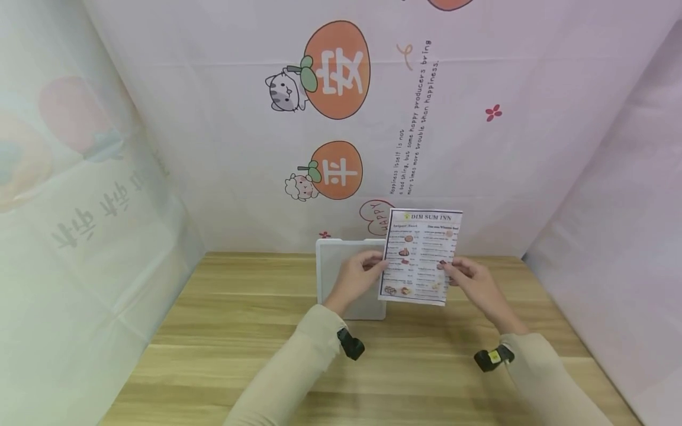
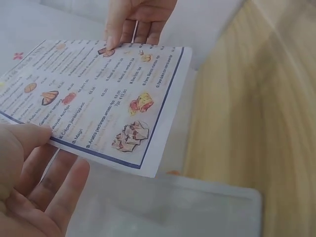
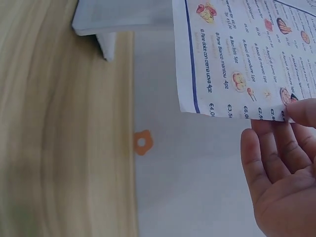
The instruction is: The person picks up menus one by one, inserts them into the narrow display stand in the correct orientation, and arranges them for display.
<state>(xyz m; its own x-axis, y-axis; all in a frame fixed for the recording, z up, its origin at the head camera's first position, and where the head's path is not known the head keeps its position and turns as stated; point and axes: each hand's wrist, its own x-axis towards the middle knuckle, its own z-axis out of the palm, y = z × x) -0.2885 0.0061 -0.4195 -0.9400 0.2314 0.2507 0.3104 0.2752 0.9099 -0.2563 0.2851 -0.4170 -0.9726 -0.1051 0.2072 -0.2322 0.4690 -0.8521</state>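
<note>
Over table [image 1: 213, 331]: arms [image 1: 288, 361] extended, left hand [image 1: 354, 278] and right hand [image 1: 474, 287] pinch menu [image 1: 418, 257] at opposite edges, thumbs [image 3: 303, 111] in front, fingers [image 3: 256, 165] behind.

The head view is bright, with a pale pink tint on the back wall [image 1: 495, 160] and faint shadows on the worktop [image 1: 240, 331]. Both wrist views are darker and greyer. There the worktop looks smeary, and in the left wrist view the far words on the menu [image 2: 101, 101] go fuzzy (the near ones look clearer)
</note>
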